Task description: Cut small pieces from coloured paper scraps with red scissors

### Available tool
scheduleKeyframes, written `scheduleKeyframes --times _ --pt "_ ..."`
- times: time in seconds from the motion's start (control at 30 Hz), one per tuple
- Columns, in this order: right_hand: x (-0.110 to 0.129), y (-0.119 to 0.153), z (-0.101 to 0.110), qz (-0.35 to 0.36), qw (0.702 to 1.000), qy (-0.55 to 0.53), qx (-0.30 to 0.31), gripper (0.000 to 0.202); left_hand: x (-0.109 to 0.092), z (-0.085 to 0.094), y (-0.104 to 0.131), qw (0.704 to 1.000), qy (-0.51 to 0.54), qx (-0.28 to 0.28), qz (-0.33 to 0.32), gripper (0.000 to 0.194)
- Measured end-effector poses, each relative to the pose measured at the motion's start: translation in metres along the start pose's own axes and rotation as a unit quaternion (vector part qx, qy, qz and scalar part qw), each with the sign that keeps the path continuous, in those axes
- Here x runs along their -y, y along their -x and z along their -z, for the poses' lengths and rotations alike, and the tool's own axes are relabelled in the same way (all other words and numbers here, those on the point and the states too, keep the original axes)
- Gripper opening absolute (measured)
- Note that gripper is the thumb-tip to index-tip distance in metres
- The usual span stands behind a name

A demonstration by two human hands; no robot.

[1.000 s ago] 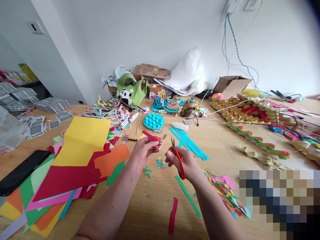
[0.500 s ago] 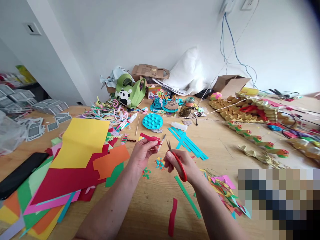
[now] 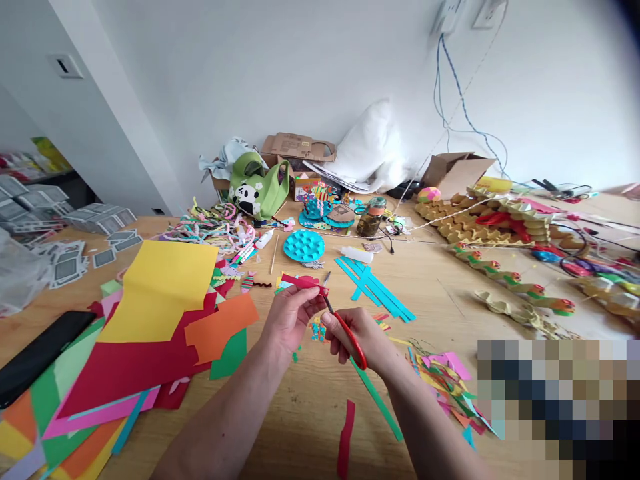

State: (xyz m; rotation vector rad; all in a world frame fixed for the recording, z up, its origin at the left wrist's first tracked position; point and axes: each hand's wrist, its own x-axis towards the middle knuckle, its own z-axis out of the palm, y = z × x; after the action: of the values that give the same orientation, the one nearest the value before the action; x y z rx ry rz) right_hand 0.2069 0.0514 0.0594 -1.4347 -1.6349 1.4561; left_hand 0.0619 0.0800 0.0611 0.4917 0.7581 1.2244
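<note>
Pinched in my left hand (image 3: 290,319) is a red paper strip (image 3: 301,282). My right hand (image 3: 361,337) is closed around red-handled scissors (image 3: 354,341), whose blades meet the strip's right end. Small cut bits of coloured paper (image 3: 318,330) lie on the table just beneath my hands. A green paper strip (image 3: 376,395) runs under my right wrist, and another red strip (image 3: 345,439) rests nearer to me. Several blue strips (image 3: 377,290) lie crossed beyond my right hand.
Stacked coloured paper (image 3: 165,287) and a black phone (image 3: 43,353) cover the left side. A blue bumpy disc (image 3: 303,247), a white glue bottle (image 3: 357,254) and a jar (image 3: 371,219) stand farther back. Paper scraps (image 3: 453,383) lie at right, below egg-carton pieces (image 3: 450,217).
My right hand has moved left and slightly up, bringing the scissor blades from apart to the end of the red strip. My left hand keeps holding the strip.
</note>
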Motion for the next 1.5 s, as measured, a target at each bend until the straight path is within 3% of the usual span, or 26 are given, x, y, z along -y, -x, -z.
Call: scheduleKeyframes --times 0.47,1.5 --pt "-0.0013 -0.0003 0.0021 0.015 0.999 0.035 0.005 0.047 -0.001 0.0019 -0.0008 0.999 -0.012 -0.036 -0.015 0.019" --pt "-0.0049 -0.0066 0.0019 0.01 0.999 -0.049 0.011 0.058 0.0043 -0.0061 0.006 0.997 -0.078 -0.003 -0.02 0.017"
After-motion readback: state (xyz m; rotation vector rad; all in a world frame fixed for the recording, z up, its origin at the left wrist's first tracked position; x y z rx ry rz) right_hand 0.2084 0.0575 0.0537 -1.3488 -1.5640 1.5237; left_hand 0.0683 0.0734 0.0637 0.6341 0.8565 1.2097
